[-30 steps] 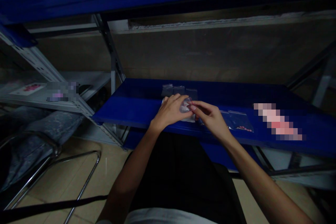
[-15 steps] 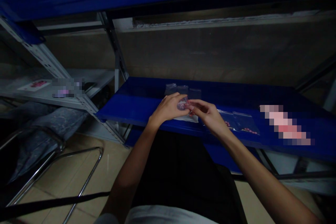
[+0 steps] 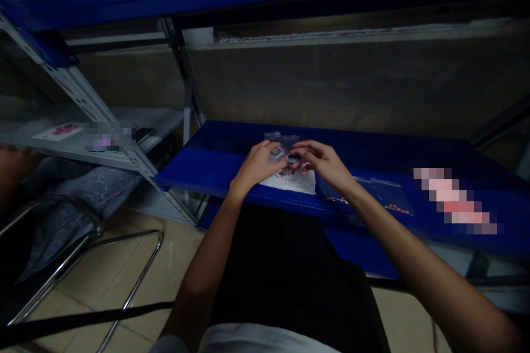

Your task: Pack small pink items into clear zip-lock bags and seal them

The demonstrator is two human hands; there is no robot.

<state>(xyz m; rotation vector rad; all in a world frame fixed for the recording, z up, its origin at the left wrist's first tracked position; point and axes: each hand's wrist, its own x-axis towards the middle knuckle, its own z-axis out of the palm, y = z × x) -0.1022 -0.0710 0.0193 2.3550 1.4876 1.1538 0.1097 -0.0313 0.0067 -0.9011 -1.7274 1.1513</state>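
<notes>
Hands: we are raising left hand [image 3: 257,165] and right hand [image 3: 322,161] off the white sheet [image 3: 298,183], both pinching the small clear bag [image 3: 279,153].
Grip: we are keeping fingertips light, over the sheet.

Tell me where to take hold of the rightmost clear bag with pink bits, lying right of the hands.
Probably the empty far edge, pinched from above. The clear bag lies flat on the blue shelf, so no side face offers a grip, and its pink bits sit along the near edge.
</notes>
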